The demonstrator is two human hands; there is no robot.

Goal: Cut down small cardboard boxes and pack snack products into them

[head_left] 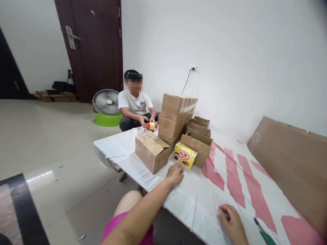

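Note:
My left hand (175,174) rests on the white cloth just in front of a small yellow snack box (185,155). Its fingers are loosely bent, with nothing seen in them. A closed cardboard carton (150,151) stands to the left of that hand. Lower right, my right hand (232,221) lies on the cloth, thumb and fingers a little apart and holding nothing. Beside it is a tool with a green handle (267,236) and a dark metal tip, partly cut off by the frame, so its kind is unclear.
Stacked cartons (172,109) and several open cardboard boxes (198,146) stand on the cloth-covered table (199,200). Across it, a person (136,103) holds an orange and yellow object (151,126). A cardboard sheet (288,156) leans at right; a fan (107,102) sits behind.

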